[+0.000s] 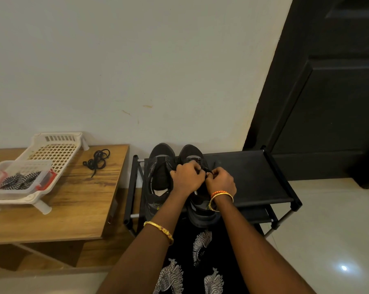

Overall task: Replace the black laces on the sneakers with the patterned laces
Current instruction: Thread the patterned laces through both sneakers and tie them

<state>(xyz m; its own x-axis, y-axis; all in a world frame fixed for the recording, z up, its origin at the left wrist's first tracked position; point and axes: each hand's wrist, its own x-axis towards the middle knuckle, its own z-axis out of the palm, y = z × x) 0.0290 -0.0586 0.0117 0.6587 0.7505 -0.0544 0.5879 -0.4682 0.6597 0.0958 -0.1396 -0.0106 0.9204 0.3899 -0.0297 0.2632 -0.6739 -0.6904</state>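
Sneakers (161, 166) (pair, no legible branding) on rack (253, 177): left hand (186, 177) and right hand (220, 181) pinch right shoe's black lace (207, 171). Patterned laces (20, 180) in box (44, 179) on table (83, 198).

Both forearms are extended forward, converging at the wrists. The left hand (186, 177) and right hand (220, 181) are held knuckles-up, nearly touching, fingers curled inward. Something dark appears to be pinched between the fingertips, though the grip is hidden.
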